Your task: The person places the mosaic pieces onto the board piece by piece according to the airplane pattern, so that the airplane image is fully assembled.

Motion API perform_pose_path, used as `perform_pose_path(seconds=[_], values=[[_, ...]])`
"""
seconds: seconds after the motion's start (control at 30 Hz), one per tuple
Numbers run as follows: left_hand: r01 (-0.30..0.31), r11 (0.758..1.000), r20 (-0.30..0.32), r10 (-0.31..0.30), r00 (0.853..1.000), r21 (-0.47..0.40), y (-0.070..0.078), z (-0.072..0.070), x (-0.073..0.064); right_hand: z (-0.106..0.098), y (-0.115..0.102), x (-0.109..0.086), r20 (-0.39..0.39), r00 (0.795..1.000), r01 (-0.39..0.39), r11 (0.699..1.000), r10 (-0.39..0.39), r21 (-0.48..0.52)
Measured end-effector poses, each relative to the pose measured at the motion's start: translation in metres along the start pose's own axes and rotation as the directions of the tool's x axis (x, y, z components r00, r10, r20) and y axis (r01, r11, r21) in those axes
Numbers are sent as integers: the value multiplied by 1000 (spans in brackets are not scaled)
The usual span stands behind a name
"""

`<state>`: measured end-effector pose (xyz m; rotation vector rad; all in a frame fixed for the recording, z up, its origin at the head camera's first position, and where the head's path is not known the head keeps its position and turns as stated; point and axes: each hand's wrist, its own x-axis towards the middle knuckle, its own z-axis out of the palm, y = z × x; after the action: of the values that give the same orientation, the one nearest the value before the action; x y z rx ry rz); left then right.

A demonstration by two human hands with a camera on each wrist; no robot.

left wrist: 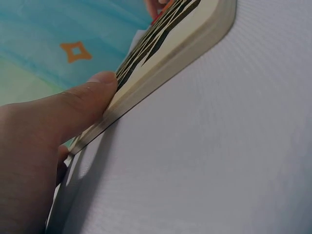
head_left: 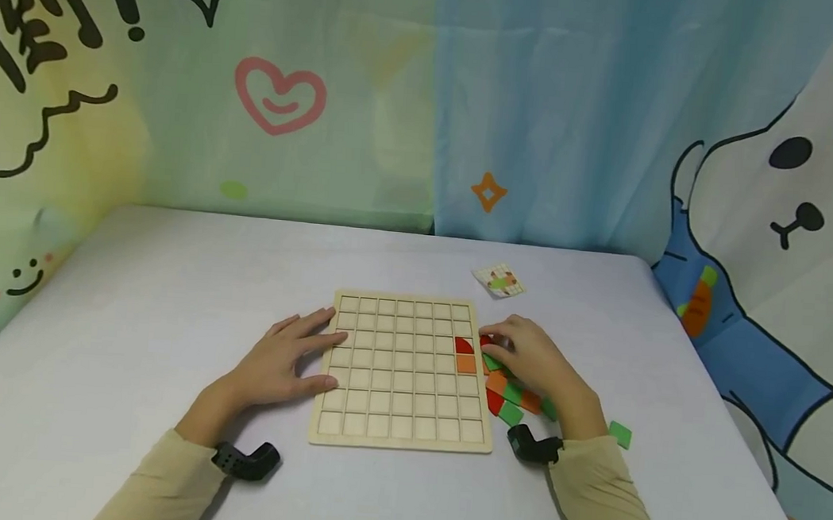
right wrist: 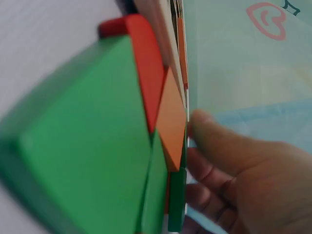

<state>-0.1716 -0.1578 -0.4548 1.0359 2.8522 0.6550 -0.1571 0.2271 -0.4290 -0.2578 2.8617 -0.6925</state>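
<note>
A square wooden grid board (head_left: 402, 382) lies on the white table. In its right-hand column sit a red rounded piece (head_left: 464, 346) and, just below it, an orange square tile (head_left: 466, 364). My left hand (head_left: 277, 363) rests on the board's left edge with fingers spread, the thumb (left wrist: 100, 87) lying over the rim. Beside the right edge, my right hand (head_left: 535, 355) pinches a small red piece (head_left: 485, 340) between thumb and fingertips, mostly covered by them. Below that hand is a pile of red, orange and green tiles (head_left: 510, 413), partly hidden by it.
A small pattern card (head_left: 499, 281) lies beyond the board's far right corner. One green tile (head_left: 620, 435) sits apart, to the right of my right forearm. Black wrist cameras (head_left: 250, 462) are strapped to both wrists. Printed curtains (head_left: 367, 130) hang behind the table.
</note>
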Motion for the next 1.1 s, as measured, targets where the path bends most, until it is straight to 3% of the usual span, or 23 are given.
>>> perform_pose_path(seconds=[0.37, 0.77, 1.1], values=[[-14, 1000, -19, 14, 1000, -8, 3, 1, 0, 0, 0, -3, 29, 991, -131, 991, 131, -1], [-16, 1000, -28, 17, 999, 16, 3, -1, 0, 2, -2, -2, -29, 989, -142, 989, 144, 47], [-18, 1000, -13, 18, 1000, 5, 2, -1, 0, -8, -5, -5, -72, 995, -64, 998, 65, 19]])
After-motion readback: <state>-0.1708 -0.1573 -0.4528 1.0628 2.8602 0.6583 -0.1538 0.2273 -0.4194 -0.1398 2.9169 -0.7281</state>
